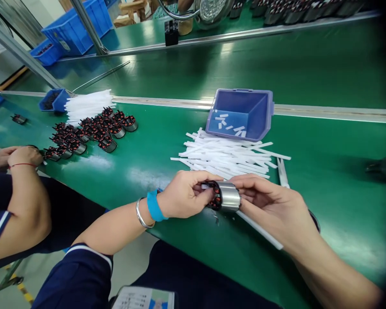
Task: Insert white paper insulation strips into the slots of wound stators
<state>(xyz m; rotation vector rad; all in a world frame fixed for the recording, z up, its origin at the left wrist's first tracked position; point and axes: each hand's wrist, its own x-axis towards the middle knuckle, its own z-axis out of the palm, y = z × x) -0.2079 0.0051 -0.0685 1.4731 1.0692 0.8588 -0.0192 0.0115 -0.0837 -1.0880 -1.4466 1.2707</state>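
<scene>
Both my hands are closed on one motor stator point(229, 196), a silver metal ring with black and copper-coloured windings on its left end, held sideways above the green bench. My left hand point(187, 195) grips the winding end between thumb and fingers. My right hand point(273, 206) holds the other end, and a white strip point(260, 230) sticks out from there down to the right. Whether that strip runs inside the stator is hidden. Just beyond my hands lies a loose heap of white strips point(228, 152). A pair of scissors point(282, 172) is partly covered by my right hand.
Behind the heap a purple bin point(260, 113) holds small white pieces. Many stators point(83, 133) stand at the left, beside a stack of white strips point(88, 105) and a small blue bin point(54, 101). A co-worker's hands point(24, 156) are at the bench's left edge.
</scene>
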